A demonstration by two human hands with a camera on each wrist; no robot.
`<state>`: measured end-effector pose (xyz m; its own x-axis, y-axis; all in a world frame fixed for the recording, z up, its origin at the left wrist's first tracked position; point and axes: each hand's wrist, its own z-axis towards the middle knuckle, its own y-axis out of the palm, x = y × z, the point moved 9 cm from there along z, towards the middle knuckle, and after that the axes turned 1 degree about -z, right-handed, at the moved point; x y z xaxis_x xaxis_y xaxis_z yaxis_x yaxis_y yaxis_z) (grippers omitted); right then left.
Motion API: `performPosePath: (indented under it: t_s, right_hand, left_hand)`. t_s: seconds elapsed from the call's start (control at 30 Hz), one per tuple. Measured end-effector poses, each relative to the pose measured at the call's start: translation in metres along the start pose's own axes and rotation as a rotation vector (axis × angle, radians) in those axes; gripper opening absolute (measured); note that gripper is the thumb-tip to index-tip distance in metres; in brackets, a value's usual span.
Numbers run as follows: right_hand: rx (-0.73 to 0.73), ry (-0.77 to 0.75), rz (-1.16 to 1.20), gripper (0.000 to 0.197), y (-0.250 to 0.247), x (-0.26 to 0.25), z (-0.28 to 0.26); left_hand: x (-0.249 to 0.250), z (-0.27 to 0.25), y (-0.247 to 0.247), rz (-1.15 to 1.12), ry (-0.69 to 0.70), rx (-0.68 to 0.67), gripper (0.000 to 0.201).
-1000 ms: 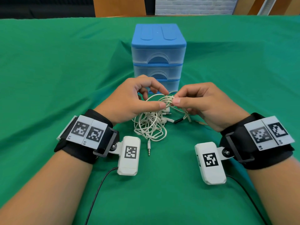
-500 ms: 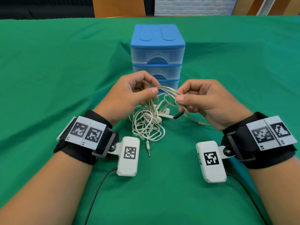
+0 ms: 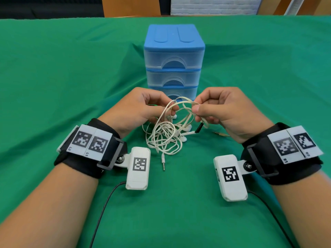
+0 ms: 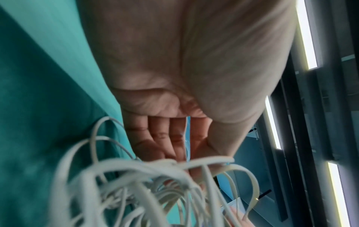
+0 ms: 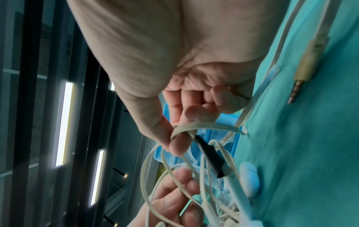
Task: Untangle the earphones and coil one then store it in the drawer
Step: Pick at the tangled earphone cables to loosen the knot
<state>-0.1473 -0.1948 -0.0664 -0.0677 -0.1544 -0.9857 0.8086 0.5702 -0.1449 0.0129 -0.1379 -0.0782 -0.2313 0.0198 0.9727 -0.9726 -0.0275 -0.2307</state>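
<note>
White earphone cords [image 3: 165,138], pinched by the left hand [image 3: 138,111] and right hand [image 3: 220,111] at 6 o'clock of the blue drawer unit [image 3: 173,56], have risen and spread wider than a second ago, indicating untangling under way, coiling pending.

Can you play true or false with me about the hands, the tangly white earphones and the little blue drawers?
1. Both hands pinch cords of the earphones. True: the left hand and the right hand each hold strands.
2. The top drawer of the blue drawer unit is pulled open. False: all three drawers are shut.
3. The earphones are neatly coiled. False: they are a loose tangle, partly lying on the green cloth.
4. A plug lies on the cloth near the person. True.
5. A small black piece hangs below the right hand. True.
</note>
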Motion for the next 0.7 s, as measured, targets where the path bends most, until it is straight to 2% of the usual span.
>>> performPosePath:
  t_s: [0.23,0.37,0.47,0.53,0.7]
  right_hand:
    - [-0.077,-0.023,-0.009,0.009,0.009,-0.003,-0.002]
    - [-0.126,-0.032,-0.011,0.009,0.015,-0.002,-0.003]
    - [-0.132,-0.046,0.000,0.011,0.015,-0.003,-0.002]
    - [-0.113,-0.052,-0.001,0.009,0.011,-0.003,0.000]
    - [-0.164,-0.065,-0.011,0.013,0.010,-0.005,-0.002]
  left_hand:
    - [0.005,0.002,-0.005,-0.020,0.043,0.062,0.017]
    - [0.006,0.000,0.007,0.023,0.066,-0.041,0.015]
    - [0.009,0.000,0.009,0.075,0.091,-0.058,0.010]
    - [0.009,0.002,0.003,0.080,0.097,0.000,0.008]
    - [0.001,0.006,-0.032,-0.042,0.065,0.284,0.016]
